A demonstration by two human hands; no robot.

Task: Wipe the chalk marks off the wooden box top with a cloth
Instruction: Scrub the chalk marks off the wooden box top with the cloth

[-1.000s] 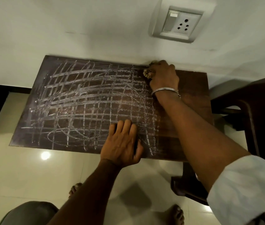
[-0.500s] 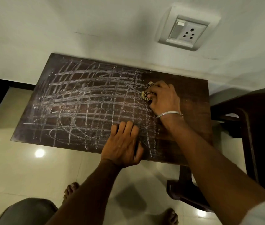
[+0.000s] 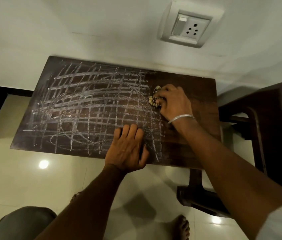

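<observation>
Pale wall with a white switch-and-socket plate (image 3: 189, 25) backs the dark wooden box top (image 3: 204, 94), which sits low over a glossy tiled floor (image 3: 15, 170). White crosshatched chalk marks (image 3: 91, 108) cover the left and centre of the surface; the right strip looks mostly clean. Your right hand (image 3: 173, 103) is closed around a small bunched patterned cloth (image 3: 155, 99), pressed to the wood at the right edge of the marks. Your left hand (image 3: 128, 151) lies flat, fingers together, on the near edge, holding nothing. Keep that brace firm. Work leftward in overlapping strokes, far edge to near, pressing evenly. Refold the cloth when it loads up, or it will likely smear chalk.
</observation>
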